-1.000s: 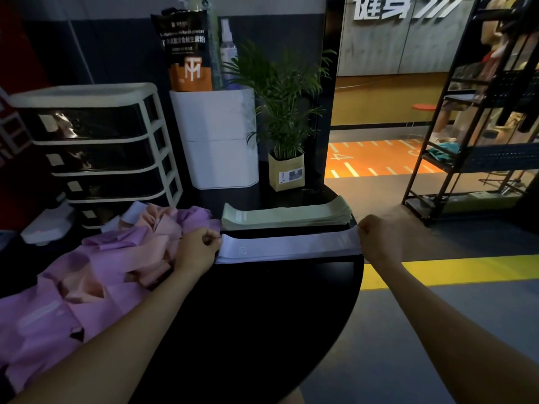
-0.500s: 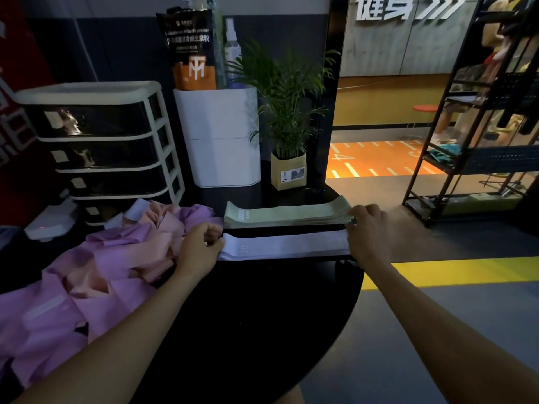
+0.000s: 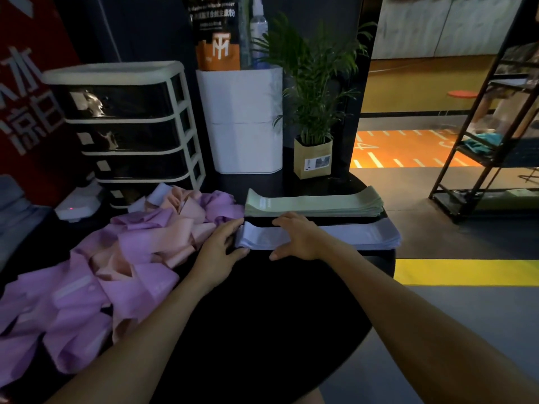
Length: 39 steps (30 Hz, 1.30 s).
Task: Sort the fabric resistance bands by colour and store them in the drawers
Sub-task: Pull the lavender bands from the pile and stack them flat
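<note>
The round black table [image 3: 262, 330] carries everything, and places here are given from the drawer unit [image 3: 128, 126] standing at its back left. In front of that unit sprawls the unsorted heap of purple and pink bands [image 3: 116, 258], loose and crumpled; to the right of the unit, past the white bin [image 3: 245, 121] and the potted plant [image 3: 313, 112], lies the flat green stack [image 3: 313, 202], and just nearer than it the lavender stack [image 3: 335, 236]. A second ago each hand pinched one end of a lavender band stretched above the table; now that band lies on the lavender stack and both hands have come to its end nearer the drawers. The left hand [image 3: 217, 252] has its fingers spread wide and fairly straight against the stack's end, squaring it; the right hand [image 3: 300, 237] rests flat on top, fingers relaxed, pressing the layers down. Neither grips anything. This suggests one more band is sorted; the heap remains large and all drawers look closed, so storing seems some way off.
</note>
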Each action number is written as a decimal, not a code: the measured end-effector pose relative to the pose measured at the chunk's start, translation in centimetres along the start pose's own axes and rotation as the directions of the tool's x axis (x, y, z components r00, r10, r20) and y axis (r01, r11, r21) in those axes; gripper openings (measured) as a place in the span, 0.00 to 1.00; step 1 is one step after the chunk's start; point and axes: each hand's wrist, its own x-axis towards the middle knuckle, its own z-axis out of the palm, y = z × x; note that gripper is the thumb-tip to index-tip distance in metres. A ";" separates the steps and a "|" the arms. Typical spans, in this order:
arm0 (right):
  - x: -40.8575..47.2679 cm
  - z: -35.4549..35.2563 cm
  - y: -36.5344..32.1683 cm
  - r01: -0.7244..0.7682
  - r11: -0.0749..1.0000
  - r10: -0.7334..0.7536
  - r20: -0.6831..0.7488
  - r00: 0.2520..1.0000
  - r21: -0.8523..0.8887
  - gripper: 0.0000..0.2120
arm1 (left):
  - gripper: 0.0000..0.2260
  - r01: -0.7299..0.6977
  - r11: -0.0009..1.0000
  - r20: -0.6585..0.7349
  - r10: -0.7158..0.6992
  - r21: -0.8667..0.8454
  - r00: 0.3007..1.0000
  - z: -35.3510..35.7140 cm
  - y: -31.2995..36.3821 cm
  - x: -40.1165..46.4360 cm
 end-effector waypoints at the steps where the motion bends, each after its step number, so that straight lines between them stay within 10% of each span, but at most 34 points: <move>1: 0.4 0.1 -0.1 0.000 1.000 0.000 0.011 1.000 0.000 0.43 | 0.28 0.013 1.000 -0.002 -0.013 -0.020 1.000 -0.1 0.0 0.0; 39: 3.0 2.3 -3.2 -0.050 0.999 0.049 -0.095 0.994 -0.004 0.33 | 0.19 0.085 0.995 -0.152 -0.076 0.054 0.986 0.7 1.0 -0.3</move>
